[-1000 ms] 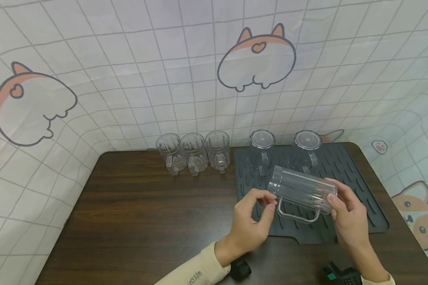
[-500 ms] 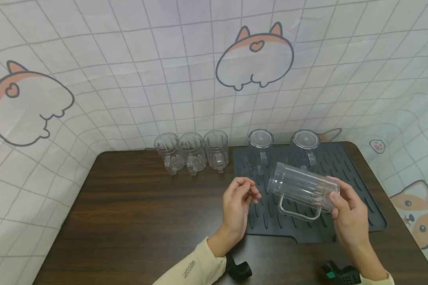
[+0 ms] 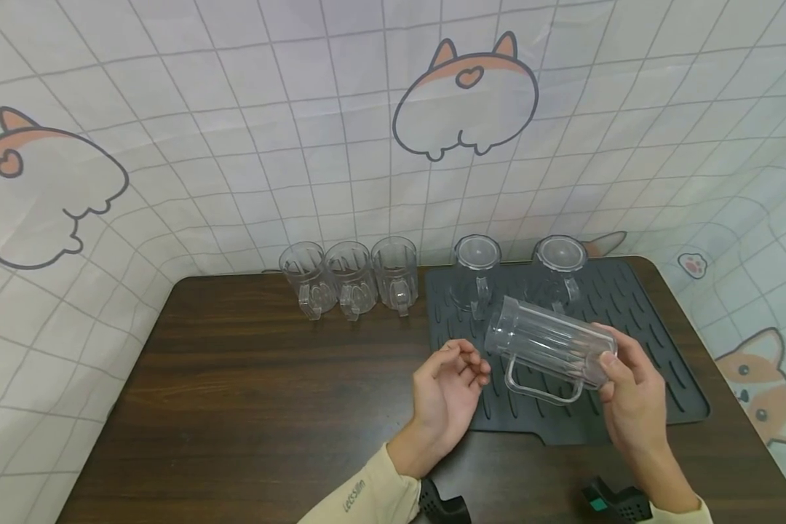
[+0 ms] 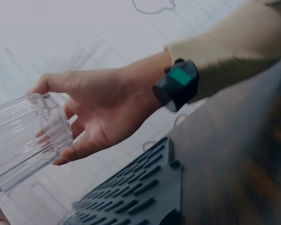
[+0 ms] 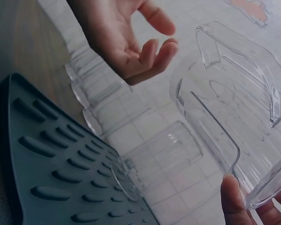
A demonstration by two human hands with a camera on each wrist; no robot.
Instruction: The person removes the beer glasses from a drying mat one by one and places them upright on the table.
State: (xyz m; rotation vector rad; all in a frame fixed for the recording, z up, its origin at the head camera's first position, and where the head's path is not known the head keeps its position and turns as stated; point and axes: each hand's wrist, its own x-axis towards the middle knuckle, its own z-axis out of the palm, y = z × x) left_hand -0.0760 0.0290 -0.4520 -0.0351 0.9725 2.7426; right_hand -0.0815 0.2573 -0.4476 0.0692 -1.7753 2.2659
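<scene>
L hand (image 3: 448,397) turned a bit vs ½ sec ago: more palm shows, fingers loosely bent, nothing in it. R hand (image 3: 638,400) still grips the clear mug (image 3: 550,343) by its bottom end. Mug's tipped sideways over the dark mat (image 3: 655,349), w/ its mouth near L hand, just apart.

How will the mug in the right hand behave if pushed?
The clear mug probably won't flex; its walls look straight under the right hand. Its smooth, glossy surface may slip. Laid sideways, its round body could roll until the handle catches.
</scene>
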